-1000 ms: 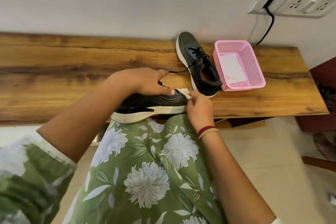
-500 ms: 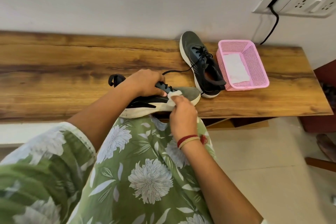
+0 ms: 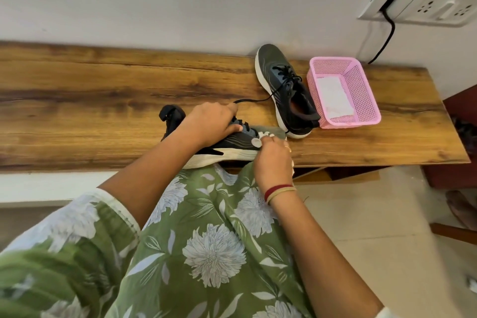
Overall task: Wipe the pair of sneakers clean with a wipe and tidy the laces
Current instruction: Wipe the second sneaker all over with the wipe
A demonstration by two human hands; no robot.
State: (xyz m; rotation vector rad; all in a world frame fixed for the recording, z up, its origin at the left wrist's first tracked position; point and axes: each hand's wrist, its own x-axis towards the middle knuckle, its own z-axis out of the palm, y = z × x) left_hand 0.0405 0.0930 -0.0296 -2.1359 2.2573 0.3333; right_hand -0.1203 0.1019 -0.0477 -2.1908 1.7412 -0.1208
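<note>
the sneaker (image 3: 227, 143) lies tipped at the bench (image 3: 103, 111) edge, left of the pink basket (image 3: 371, 100). the left hand (image 3: 214, 124) grips its top. the right hand (image 3: 273, 160) pinches the wipe (image 3: 259, 139) by its toe. a hard rub could push it off the edge.

Clad in a loose olive-green fabric garment (image 3: 211, 253) printed with large white flowers and pale leaves. Finished at the short left sleeve (image 3: 77, 227) with a cream hem band (image 3: 121, 212). Bare along both forearms. Circled at the right wrist by a red thread band (image 3: 277, 188) and, touching it, a thin beige bangle (image 3: 281, 195). Adorned with a small gold-toned ring (image 3: 287, 147) on one finger of the right hand (image 3: 273, 160).
</note>
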